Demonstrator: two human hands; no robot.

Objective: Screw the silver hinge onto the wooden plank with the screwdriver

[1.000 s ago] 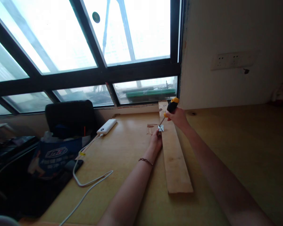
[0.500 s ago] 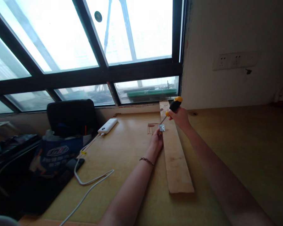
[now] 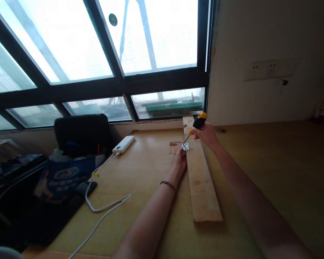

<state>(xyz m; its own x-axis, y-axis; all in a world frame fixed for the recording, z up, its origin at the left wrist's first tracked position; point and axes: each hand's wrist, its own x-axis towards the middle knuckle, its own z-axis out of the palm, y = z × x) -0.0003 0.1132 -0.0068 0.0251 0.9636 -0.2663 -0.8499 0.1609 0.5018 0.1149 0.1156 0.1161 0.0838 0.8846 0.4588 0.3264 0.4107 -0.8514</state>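
Right hand (image 3: 207, 134) gripping screwdriver (image 3: 196, 124), tip angled down-left onto hinge (image 3: 185, 146) at plank (image 3: 202, 183) edge; left hand (image 3: 179, 160) steadies hinge from beside.

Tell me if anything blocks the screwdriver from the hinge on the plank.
Nothing visible does. The right hand slants the screwdriver down to the hinge on the plank; the left hand sits at the hinge's near left side, not across the tip's path.
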